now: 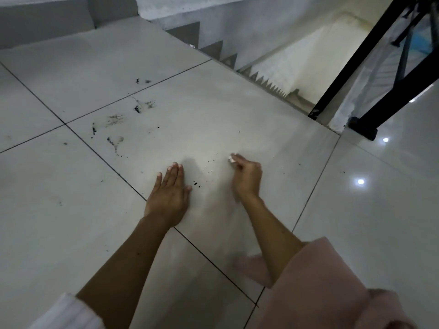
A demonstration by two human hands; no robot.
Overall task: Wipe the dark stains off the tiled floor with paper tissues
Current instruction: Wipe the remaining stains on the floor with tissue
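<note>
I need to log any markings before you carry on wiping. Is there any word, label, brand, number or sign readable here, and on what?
None: no readable text anywhere in this view.
The floor tiles carry only dark stains and specks, no print.
The tissue pinched in the right hand is plain white.
The black railing and the pink sleeve show no label or logo.

A staircase (268, 74) is seen descending at the upper right, bordered by a black metal railing (370, 67). A grey step (45, 22) is set at the upper left, and pink cloth (327, 286) is seen at the lower right.
</note>
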